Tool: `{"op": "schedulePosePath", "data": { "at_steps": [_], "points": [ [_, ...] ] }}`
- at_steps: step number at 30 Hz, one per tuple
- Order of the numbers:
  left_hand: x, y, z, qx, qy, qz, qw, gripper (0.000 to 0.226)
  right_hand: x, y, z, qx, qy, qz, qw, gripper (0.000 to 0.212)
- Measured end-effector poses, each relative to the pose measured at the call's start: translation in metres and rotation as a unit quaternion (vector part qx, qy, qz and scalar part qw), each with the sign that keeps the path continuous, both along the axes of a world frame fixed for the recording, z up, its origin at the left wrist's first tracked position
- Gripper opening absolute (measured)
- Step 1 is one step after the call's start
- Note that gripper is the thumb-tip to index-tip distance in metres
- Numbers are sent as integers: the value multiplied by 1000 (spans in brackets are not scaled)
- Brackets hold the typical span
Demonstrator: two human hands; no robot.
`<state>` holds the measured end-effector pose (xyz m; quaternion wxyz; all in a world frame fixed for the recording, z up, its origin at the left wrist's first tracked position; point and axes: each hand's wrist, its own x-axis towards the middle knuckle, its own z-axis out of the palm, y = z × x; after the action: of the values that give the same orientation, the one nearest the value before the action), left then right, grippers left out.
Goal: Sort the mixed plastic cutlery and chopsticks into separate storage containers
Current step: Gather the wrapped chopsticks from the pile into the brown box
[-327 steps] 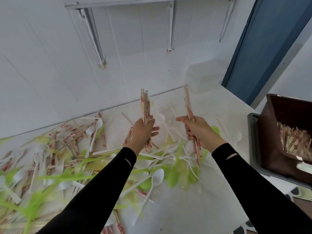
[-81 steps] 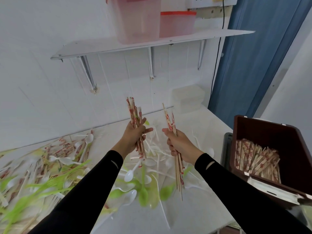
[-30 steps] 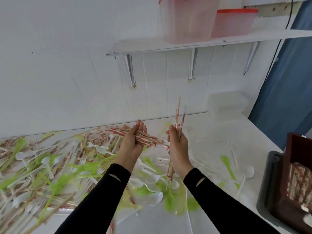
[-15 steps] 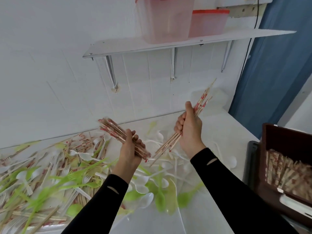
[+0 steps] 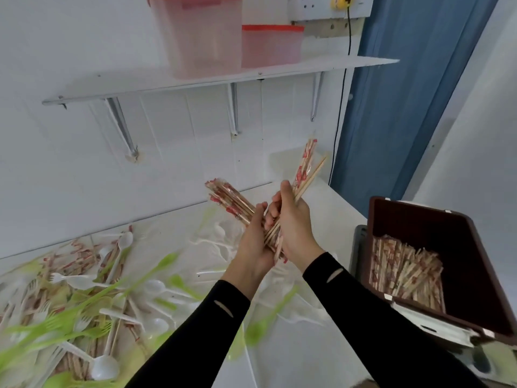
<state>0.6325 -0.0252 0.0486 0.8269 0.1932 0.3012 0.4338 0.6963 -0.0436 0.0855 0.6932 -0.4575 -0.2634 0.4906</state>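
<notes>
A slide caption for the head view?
Left hand and right hand hold crossed chopstick bundles above mixed cutlery, brown bin beside.

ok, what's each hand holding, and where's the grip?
The left hand grips a bundle of wrapped chopsticks near its lower end; the right hand grips a second chopstick bundle, also low down. The bundles cross between the hands.

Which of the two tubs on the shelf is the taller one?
The left tub; it rises well above the squat tub on its right.
</notes>
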Motion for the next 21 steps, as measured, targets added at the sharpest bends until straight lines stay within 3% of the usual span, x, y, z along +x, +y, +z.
{"op": "schedulePosePath", "data": {
  "at_steps": [5, 11, 14, 18, 21],
  "points": [
    [54, 2, 5, 55, -4, -7, 998, 26, 85, -19, 21, 2, -12, 10, 1000, 33],
    [127, -25, 10, 149, 76, -85, 982, 23, 187, -60, 4, -100, 9, -39, 994, 27],
    [166, -47, 7, 149, 101, -131, 975, 22, 225, -86, -22, -133, 5, -89, 987, 24],
    [210, -66, -6, 132, 128, -202, 962, 32, 258, -111, -53, -152, -61, -107, 981, 10],
    [228, -72, -14, 141, 195, -261, 935, 30, 273, -117, -73, -194, -136, -83, 968, 22]
  ]
}}
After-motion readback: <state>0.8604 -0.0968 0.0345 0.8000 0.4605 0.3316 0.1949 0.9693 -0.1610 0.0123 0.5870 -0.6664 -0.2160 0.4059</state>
